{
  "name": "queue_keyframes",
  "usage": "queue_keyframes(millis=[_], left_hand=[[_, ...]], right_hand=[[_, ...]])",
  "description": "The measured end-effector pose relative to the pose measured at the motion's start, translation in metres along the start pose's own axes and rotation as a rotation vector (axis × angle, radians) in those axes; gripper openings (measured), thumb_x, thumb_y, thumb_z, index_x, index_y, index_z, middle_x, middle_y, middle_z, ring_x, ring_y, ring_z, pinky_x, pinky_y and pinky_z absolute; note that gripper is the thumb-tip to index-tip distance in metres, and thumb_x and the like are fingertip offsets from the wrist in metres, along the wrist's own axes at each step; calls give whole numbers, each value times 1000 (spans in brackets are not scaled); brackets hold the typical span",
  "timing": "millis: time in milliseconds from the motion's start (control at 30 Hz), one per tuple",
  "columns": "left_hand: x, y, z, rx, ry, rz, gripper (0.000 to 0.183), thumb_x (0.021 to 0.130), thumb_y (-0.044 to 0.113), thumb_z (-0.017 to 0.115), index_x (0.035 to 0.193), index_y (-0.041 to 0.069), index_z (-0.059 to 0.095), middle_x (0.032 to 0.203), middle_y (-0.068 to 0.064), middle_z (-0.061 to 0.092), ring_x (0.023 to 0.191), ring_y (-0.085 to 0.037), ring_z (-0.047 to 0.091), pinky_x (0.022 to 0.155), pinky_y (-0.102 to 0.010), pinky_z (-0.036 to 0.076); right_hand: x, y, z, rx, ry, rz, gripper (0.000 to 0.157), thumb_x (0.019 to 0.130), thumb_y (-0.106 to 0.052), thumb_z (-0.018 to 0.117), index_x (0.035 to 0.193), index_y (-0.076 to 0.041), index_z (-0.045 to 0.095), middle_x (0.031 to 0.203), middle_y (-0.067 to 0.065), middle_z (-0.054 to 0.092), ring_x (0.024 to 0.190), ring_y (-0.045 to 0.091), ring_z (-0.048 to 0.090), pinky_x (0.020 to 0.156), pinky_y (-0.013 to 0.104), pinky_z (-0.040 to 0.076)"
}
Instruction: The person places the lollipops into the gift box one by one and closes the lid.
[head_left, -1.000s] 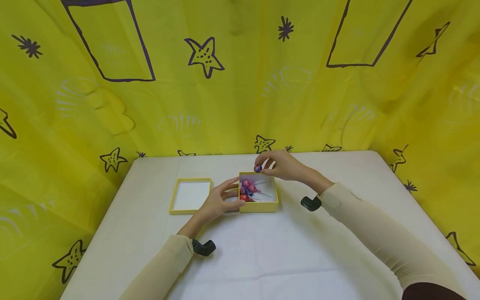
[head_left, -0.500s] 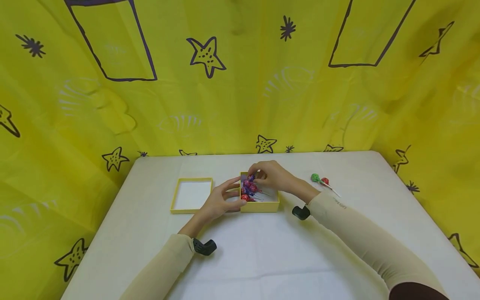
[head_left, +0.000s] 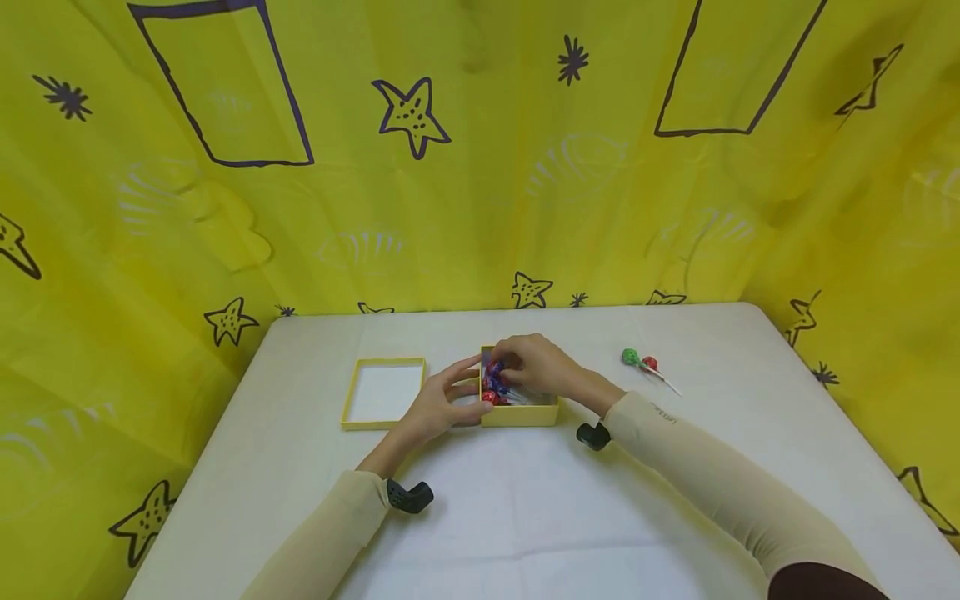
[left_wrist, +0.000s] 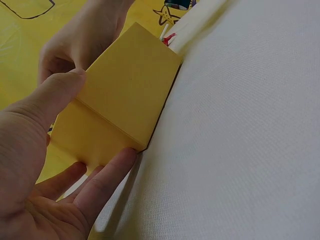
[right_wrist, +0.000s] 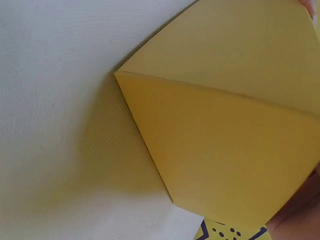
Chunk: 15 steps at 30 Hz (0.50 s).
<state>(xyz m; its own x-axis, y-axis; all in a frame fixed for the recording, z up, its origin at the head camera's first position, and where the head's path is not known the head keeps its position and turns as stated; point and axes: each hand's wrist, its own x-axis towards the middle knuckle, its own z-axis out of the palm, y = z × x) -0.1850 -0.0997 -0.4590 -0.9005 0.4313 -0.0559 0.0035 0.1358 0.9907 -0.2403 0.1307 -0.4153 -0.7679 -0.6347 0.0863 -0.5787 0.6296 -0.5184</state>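
White-covered table [head_left: 525, 517] against a yellow star-printed curtain [head_left: 480, 167]. Near its middle stands an open yellow box [head_left: 519, 412] of wrapped lollipops [head_left: 492, 385]; its lid [head_left: 383, 392] lies just left. Left hand [head_left: 438, 404], fingers straight, steadies the box's left wall. Right hand [head_left: 536, 365] reaches inside, fingers curled; what it grips cannot be told. Two lollipops [head_left: 640, 361] lie apart, right.

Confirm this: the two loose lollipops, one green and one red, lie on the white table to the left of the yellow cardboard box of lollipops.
Not quite. The head view shows the two loose lollipops, one green and one red, on the white table to the right of the yellow cardboard box of lollipops, not the left. On the left lies the empty yellow box lid.
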Motion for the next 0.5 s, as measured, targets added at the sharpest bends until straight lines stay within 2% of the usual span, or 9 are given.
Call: queue_keyframes(millis=[367, 500], left_hand=[[0, -1, 0, -36, -4, -11, 80, 90, 11, 81, 158, 28, 41, 157, -17, 41, 138, -39, 49, 85, -44, 62], [0, 0, 0, -21, 6, -9, 80, 90, 12, 81, 158, 28, 42, 157, -16, 43, 138, -39, 50, 85, -43, 62]], right_hand=[[1, 0, 8, -9, 53, -13, 22, 94, -5, 74, 117, -7, 73, 111, 6, 74, 99, 18, 69, 91, 37, 58], [1, 1, 9, 1, 59, -29, 23, 93, -4, 74, 116, -6, 73, 111, 7, 74, 100, 18, 70, 92, 37, 58]])
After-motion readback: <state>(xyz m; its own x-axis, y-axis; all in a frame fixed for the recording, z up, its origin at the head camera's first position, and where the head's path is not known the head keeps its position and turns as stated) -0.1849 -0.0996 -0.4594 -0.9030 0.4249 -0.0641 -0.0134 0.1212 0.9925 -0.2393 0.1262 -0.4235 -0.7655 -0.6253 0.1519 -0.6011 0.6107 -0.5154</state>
